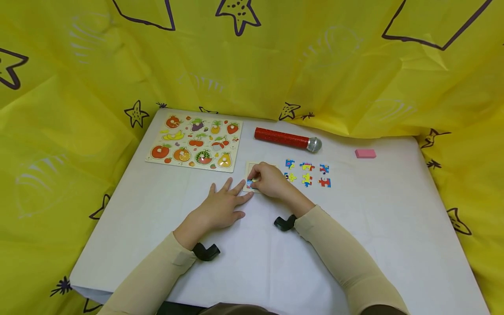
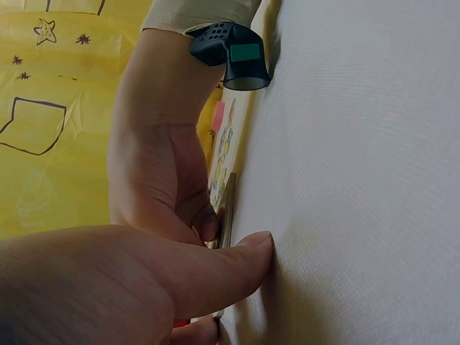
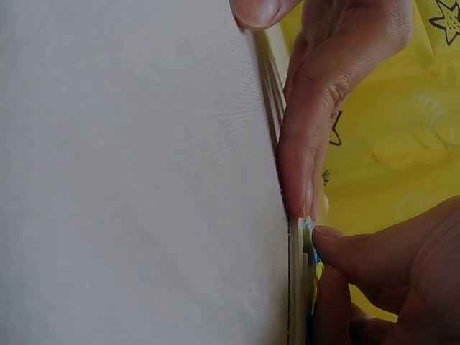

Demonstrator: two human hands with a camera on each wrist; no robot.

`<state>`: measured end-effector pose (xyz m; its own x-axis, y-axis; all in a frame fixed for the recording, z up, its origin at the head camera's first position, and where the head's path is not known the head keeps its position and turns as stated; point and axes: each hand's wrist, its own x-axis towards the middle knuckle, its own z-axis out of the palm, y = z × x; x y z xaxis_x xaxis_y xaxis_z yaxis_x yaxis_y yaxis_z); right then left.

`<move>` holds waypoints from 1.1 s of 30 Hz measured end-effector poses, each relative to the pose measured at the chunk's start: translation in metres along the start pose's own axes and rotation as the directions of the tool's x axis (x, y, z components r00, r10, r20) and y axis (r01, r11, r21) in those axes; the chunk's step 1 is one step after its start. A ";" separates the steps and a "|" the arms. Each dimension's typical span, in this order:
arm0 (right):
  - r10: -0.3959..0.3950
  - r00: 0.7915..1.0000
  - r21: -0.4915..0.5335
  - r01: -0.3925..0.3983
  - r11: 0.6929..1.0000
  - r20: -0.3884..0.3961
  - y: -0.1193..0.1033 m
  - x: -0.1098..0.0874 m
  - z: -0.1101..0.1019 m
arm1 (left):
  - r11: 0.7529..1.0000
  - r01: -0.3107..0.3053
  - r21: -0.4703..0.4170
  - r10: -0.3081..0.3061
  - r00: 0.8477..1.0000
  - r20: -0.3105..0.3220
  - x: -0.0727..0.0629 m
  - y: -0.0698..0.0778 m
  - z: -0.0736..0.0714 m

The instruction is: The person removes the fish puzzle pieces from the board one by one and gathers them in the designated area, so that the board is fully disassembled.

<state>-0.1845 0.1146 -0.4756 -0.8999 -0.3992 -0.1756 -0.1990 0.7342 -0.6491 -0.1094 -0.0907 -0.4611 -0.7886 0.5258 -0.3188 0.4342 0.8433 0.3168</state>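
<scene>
A small wooden puzzle tray [image 1: 247, 190] lies mid-table, mostly covered by my right hand [image 1: 271, 180]. With thumb and forefinger, that hand pinches a small jigsaw piece [image 3: 318, 272] down at the tray; blue and yellow show on it in the right wrist view. Another colourful patch, the picture part [image 1: 249, 183], shows at the tray's left side. My left hand [image 1: 221, 205] lies on the table with fingers spread, its fingertips touching the tray's left and near edges. Several loose jigsaw pieces [image 1: 306, 180], blue, yellow and red, lie in two rows right of the tray.
A fruit peg board [image 1: 189, 143] lies at the back left. Behind the tray is a red glittery microphone [image 1: 281, 137] with a silver head. A pink block [image 1: 365, 153] sits at the back right. Yellow patterned cloth [image 1: 252, 65] hangs behind the white table [image 1: 386, 227].
</scene>
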 end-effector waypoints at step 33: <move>0.102 0.993 0.355 -0.076 0.932 -0.055 -0.001 -0.003 -0.003 | 1.000 0.005 -0.016 -0.005 1.000 -0.016 0.001 0.000 0.003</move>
<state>-0.1834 0.1171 -0.4723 -0.9354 -0.2918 -0.1996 0.0203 0.5194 -0.8543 -0.1087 -0.0903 -0.4644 -0.7977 0.5197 -0.3059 0.4233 0.8438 0.3299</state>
